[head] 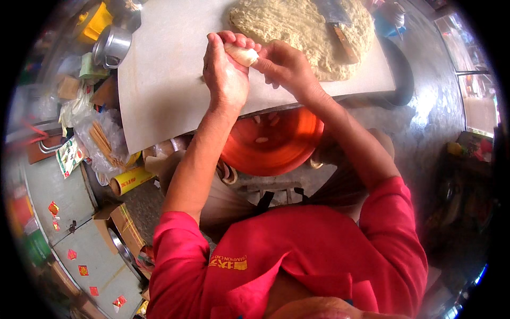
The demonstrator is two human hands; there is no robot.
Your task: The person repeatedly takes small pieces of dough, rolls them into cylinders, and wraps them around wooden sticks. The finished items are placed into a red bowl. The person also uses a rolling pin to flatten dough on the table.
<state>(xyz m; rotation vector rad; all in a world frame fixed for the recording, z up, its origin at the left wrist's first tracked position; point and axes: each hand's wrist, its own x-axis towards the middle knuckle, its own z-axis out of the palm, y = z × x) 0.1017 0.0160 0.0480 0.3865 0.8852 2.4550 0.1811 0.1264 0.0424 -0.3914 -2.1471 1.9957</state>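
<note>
A small pale piece of dough (242,55) lies across the palm of my left hand (228,75), whose fingers curl up around it. My right hand (285,67) meets it from the right, thumb and fingertips pinching the dough's near end. Both hands are raised over the pale work board (167,79). Beyond them spreads a large rough mass of dough (279,28). A scraper with a wooden handle (346,42) rests on top of that mass, its metal blade pointing away from me.
Below the board's near edge, between my legs, stands an orange basin (275,163) with several pale pieces inside. At left are a metal pot (113,46), a yellow container (95,22), bagged wooden sticks (102,143) and a yellow roll (131,180). An open cardboard box (127,227) sits lower left.
</note>
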